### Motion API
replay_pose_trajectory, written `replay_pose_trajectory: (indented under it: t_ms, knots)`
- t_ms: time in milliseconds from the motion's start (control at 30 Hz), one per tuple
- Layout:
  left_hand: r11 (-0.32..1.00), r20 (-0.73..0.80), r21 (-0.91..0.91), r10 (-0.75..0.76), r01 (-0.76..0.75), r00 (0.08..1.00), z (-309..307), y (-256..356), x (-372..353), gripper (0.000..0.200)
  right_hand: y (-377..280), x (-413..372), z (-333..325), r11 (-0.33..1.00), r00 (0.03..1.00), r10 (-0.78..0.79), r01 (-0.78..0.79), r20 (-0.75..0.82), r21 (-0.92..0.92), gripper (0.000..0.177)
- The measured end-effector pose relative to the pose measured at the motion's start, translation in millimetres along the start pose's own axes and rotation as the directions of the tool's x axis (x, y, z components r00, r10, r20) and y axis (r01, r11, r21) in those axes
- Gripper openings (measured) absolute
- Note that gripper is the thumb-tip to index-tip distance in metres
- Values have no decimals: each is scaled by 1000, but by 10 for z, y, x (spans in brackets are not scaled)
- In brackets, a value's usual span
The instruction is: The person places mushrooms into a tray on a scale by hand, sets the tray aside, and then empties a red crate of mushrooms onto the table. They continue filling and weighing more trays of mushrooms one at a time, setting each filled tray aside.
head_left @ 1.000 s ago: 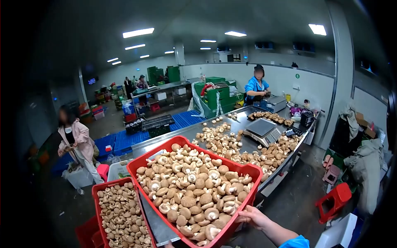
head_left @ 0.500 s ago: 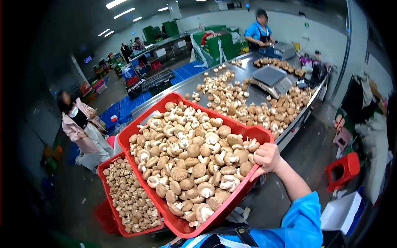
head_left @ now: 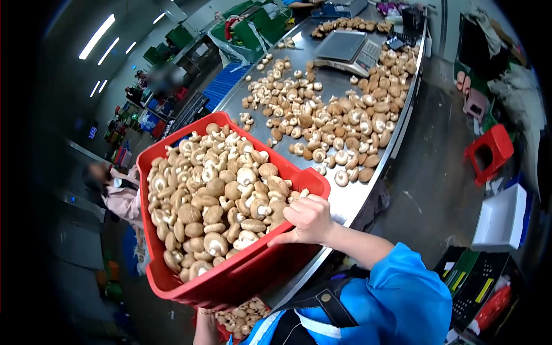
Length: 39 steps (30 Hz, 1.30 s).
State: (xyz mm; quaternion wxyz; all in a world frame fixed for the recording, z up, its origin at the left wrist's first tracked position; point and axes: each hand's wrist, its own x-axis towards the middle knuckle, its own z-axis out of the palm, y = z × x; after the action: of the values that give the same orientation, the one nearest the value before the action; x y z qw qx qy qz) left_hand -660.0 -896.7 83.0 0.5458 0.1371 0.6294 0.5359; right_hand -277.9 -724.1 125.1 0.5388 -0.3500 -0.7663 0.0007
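A red plastic crate (head_left: 230, 273) full of brown-capped shiitake mushrooms (head_left: 213, 198) is held up in front of me, tilted. My right hand (head_left: 310, 220) is closed around its right-hand rim, the thumb along the near side. My left hand (head_left: 204, 315) is at the crate's lower near side; its fingers are hidden behind the crate wall. The crate's far right corner overlaps the edge of a steel table (head_left: 345, 208) in view. More shiitake mushrooms (head_left: 339, 123) lie loose across that table. Below the crate, a second batch of mushrooms (head_left: 244, 316) partly shows.
A scale (head_left: 348, 50) stands on the table among the mushrooms. To the right on the floor are a red stool (head_left: 489, 150), a white foam box (head_left: 499, 217) and a dark crate (head_left: 468, 287). A person in a pink jacket (head_left: 123, 198) is at the left.
The full crate has been lifted and turned towards the table, away from the lower crate at the left. My view has swung right and tilted. My left hand has come into sight.
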Motion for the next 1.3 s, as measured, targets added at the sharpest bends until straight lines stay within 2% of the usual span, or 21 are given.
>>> replay_pose_trajectory:
  t_ms: [67, 133, 167, 233, 300, 333, 367, 433, 467, 500, 567, 633, 700, 733, 800, 900, 1033, 1067, 1167, 1233, 1300]
  knots:
    - [999, 15, 21, 43, -43, 999, -48, 337, 26, 50, 27, -103, 211, 997, 997, 78, -77, -1, 0, 61]
    - [996, 35, 22, 91, -91, 995, -80, 544, 11, 51, 139, -394, 481, 983, 984, 155, -146, -83, 110, 61]
    - [993, 46, 25, 117, -118, 992, -25, 644, 16, 51, 230, -558, 593, 975, 979, 199, -193, -41, 111, 62]
    - [983, 97, 32, 175, -179, 980, 158, 835, -22, 50, 355, -691, 775, 960, 955, 264, -248, -132, 126, 62]
    - [912, 85, 328, 231, -246, 969, 108, 993, 17, 49, 517, -798, 913, 938, 931, 326, -297, -162, 180, 62]
    - [921, 89, 259, 276, -290, 957, 103, 983, 26, 51, 531, -784, 895, 901, 900, 404, -361, -165, 240, 68]
    - [922, 79, 259, 278, -289, 957, 140, 948, -18, 51, 669, -878, 900, 896, 906, 408, -373, -115, 241, 64]
    - [944, 53, -12, 329, -329, 943, 646, 749, -249, 56, 887, -925, 897, 841, 867, 489, -438, -100, 318, 65]
    - [913, -68, -71, 396, -401, 916, 827, 636, -219, 56, 1034, -1051, 953, 829, 857, 510, -468, -70, 306, 67]
    - [910, -76, -82, 401, -407, 913, 1037, 655, -174, 56, 1154, -1150, 976, 805, 842, 537, -494, -49, 328, 68]
    - [810, -73, 242, 563, -534, 823, 1626, 838, -181, 52, 1387, -1242, 983, 727, 773, 631, -563, -59, 393, 69]
    - [719, -70, 454, 618, -527, 783, 2228, 961, -84, 45, 1701, -1446, 1066, 636, 687, 724, -634, -56, 439, 62]
    - [766, -67, 314, 607, -561, 792, 2826, 1090, 0, 43, 2025, -1166, 1177, 610, 586, 784, -664, -204, 433, 48]
    - [744, -47, 300, 636, -596, 770, 3134, 1156, 36, 41, 2200, -1145, 1147, 541, 568, 821, -741, -59, 397, 36]
    - [760, -59, 306, 616, -574, 785, 3350, 1316, 294, 35, 2474, -984, 1128, 519, 573, 819, -732, -13, 441, 51]
    - [784, -83, 263, 599, -563, 796, 3513, 1484, 703, 30, 2805, -748, 1277, 499, 541, 839, -723, -56, 478, 63]
    - [727, -78, 357, 649, -587, 757, 3668, 1724, 1019, 32, 2956, -635, 1337, 492, 514, 855, -760, -71, 424, 60]
    - [699, -74, 372, 678, -611, 731, 3756, 1794, 1079, 33, 2961, -597, 1352, 485, 499, 861, -750, -97, 450, 60]
    - [646, -48, 379, 729, -663, 683, 4137, 2020, 1120, 42, 2978, -589, 1389, 324, 383, 923, -812, 23, 486, 61]
    - [541, 11, 401, 804, -739, 594, 4509, 2138, 1095, 46, 2983, -570, 1463, 223, 330, 943, -737, 52, 638, 61]
    - [413, 167, 393, 846, -821, 506, 4892, 2232, 1040, 46, 2947, -522, 1378, 152, 265, 958, -786, 105, 599, 61]
